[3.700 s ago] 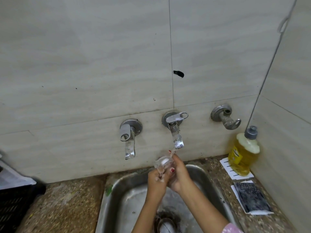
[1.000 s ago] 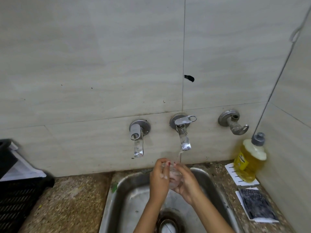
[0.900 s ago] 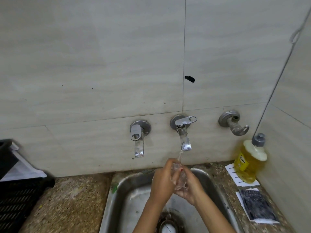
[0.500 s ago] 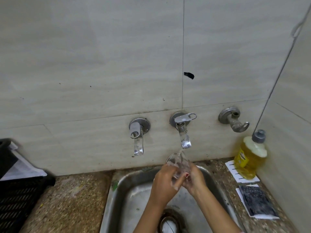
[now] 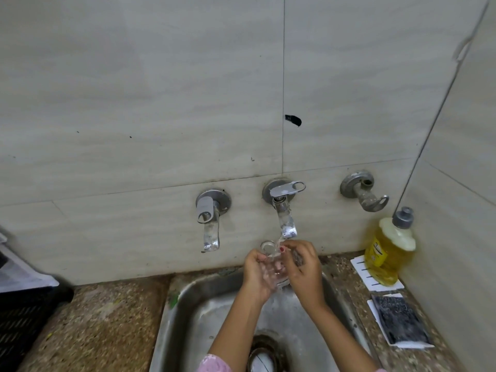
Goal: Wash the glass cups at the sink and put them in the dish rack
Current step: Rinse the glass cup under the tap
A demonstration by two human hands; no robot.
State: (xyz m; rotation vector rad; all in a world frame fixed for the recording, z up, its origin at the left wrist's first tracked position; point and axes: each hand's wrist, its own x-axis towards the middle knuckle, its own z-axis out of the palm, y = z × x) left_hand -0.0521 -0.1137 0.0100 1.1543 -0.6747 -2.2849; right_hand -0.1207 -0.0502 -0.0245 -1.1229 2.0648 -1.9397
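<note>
Head view looks down at the sink point(image 5: 171, 304), where both hands hold one glass cup point(image 5: 274, 267) over the back part of the basin, just under the spout of the middle tap point(image 5: 287, 226). The left hand point(image 5: 256, 275) wraps the cup from the left side with curled fingers. The right hand point(image 5: 304, 267) closes on it from the right, with its fingertips near the upper end. So the grip is double and firm around the glass.

The cup is tilted. Its long axis goes from a round end up and left, close to the spout, down toward the basin. I cannot tell which end is the mouth, because the glass is clear and wet.

The dish rack point(image 5: 21, 318), as I judge the black slatted crate to be, stands at the left edge of the table point(image 5: 107, 318), well apart from the cup. The left hand is on the rack's side, so it is probably the better one to carry.

The way leads over the left rim of the sink and across the table. The left tap point(image 5: 209, 226) hangs just beside the cup's upper end, so the glass could knock it if it is lifted straight to the left. The soap bottle point(image 5: 386, 253) and a dark pad point(image 5: 400, 320) are at the right edge, away from this way.
</note>
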